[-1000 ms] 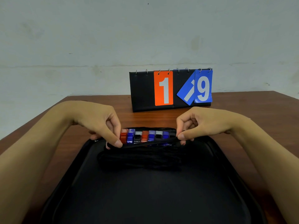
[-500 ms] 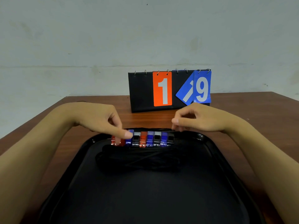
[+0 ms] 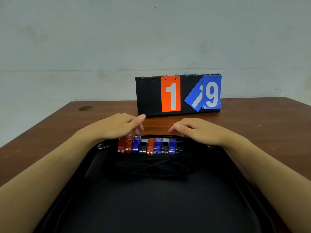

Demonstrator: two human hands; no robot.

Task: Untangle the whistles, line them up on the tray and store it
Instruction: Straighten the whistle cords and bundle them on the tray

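Note:
Several whistles [image 3: 149,146] in red, blue and black stand side by side in a row along the far edge of a black tray [image 3: 151,202]. Their black cords [image 3: 148,167] lie bundled on the tray just in front of the row. My left hand [image 3: 121,126] hovers behind the left end of the row, fingers relaxed and holding nothing. My right hand [image 3: 196,131] hovers behind the right end, fingers loosely spread, also holding nothing. Both hands are above the tray's far rim.
The tray lies on a brown wooden table [image 3: 252,118]. A black flip scoreboard [image 3: 178,95] showing an orange 1 and a blue 9 stands behind the tray, close to my fingertips. A pale wall rises behind the table.
Both hands have let go of the cord and whistles and lifted back behind the row with fingers opening. The row of whistles now rests untouched on the tray.

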